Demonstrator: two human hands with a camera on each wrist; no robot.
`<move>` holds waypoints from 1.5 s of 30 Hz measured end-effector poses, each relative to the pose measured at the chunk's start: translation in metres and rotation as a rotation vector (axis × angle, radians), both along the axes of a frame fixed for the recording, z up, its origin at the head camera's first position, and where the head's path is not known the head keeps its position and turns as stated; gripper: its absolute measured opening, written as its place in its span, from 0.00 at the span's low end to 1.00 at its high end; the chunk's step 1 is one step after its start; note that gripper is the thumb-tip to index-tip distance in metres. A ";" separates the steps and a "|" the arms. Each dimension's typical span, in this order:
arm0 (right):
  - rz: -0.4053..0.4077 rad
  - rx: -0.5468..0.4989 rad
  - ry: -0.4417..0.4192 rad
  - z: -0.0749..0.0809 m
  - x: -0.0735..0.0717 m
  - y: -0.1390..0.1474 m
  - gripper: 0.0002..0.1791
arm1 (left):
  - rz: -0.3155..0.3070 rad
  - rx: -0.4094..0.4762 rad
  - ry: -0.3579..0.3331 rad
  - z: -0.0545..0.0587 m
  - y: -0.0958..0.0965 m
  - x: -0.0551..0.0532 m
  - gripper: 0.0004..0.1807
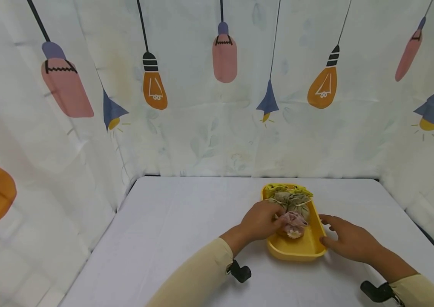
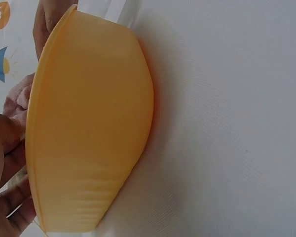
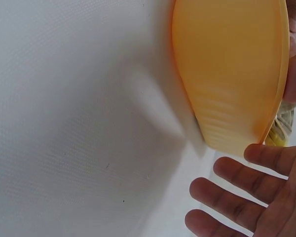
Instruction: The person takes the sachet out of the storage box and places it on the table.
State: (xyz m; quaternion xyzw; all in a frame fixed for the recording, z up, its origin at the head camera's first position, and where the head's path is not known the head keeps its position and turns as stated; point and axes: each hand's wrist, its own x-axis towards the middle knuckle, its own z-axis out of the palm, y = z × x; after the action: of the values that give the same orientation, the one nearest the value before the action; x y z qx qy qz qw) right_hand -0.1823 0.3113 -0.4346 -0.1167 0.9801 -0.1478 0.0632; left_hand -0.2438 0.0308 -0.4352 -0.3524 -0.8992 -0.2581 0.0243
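Note:
A yellow plastic tray (image 1: 312, 238) stands on the table with small cloth pouches gathered in its far part. A yellow-green pouch (image 1: 278, 189) lies at the far end, a grey-green pouch (image 1: 295, 202) with a pale cord in front of it, and a pink pouch (image 1: 294, 222) nearest. My left hand (image 1: 264, 219) reaches over the tray's left rim and grips the pink pouch; some fingers are hidden behind it. Beside the right rim is my right hand (image 1: 351, 238), its fingers spread and fairly straight, index fingertip (image 3: 256, 152) at the tray's edge.
The tray sits on a white-covered table (image 1: 186, 217), right of its middle. White curtains (image 1: 197, 128) printed with lamps hang behind and at both sides. Dark wrist cameras (image 1: 241, 272) stick out from both cuffs.

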 end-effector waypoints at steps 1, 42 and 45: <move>-0.003 -0.001 -0.001 0.000 0.000 0.000 0.42 | 0.003 0.014 -0.021 0.001 -0.001 0.001 0.07; 0.040 -0.057 -0.028 0.001 -0.001 0.004 0.44 | 0.031 0.299 -0.068 0.038 -0.036 0.007 0.08; 0.047 -0.069 -0.030 0.000 -0.001 0.005 0.44 | 0.038 0.312 -0.050 0.041 -0.039 0.006 0.07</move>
State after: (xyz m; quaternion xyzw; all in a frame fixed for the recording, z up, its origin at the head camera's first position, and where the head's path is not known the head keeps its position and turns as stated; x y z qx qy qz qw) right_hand -0.1833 0.3167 -0.4346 -0.1399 0.9703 -0.1818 0.0771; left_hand -0.2380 -0.0084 -0.3943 -0.3207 -0.8551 -0.4027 0.0612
